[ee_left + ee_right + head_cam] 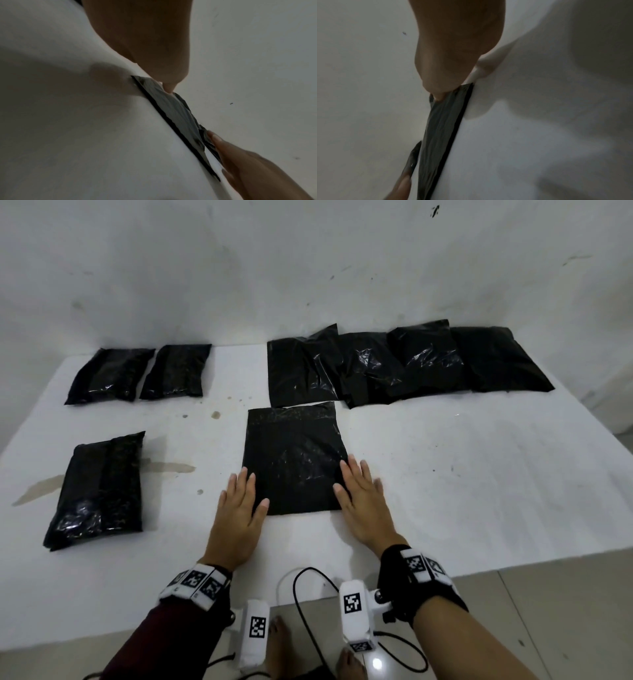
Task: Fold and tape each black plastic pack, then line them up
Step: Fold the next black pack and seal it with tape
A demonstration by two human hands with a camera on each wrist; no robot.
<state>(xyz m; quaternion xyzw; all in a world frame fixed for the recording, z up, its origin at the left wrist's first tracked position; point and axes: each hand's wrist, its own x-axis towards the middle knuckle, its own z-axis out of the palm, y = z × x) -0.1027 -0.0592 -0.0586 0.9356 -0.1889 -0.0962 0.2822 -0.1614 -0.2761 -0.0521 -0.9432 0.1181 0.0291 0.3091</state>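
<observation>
Head view: my left hand (239,508) and right hand (359,501) lie flat, fingers straight, on the flat pack (294,457).
Pack: thin, soft, slippery plastic.
Hold: its near corners, by the desk's (479,474) front edge.

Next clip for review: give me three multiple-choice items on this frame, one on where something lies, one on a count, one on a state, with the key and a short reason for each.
1. Where do the unfolded packs lie piled?
A. far right, by the wall
B. near left corner
C. on the floor

2. How many folded packs lie on the left side of the table?
A. one
B. three
C. five

3. How are the hands on the flat pack?
A. both fists clenched
B. both laid flat at its near corners
C. one lifted away

Key: 1 A, the unfolded packs overlap along the wall. 2 B, three folded packs show there. 3 B, left hand and right hand lie flat on the flat pack.
</observation>
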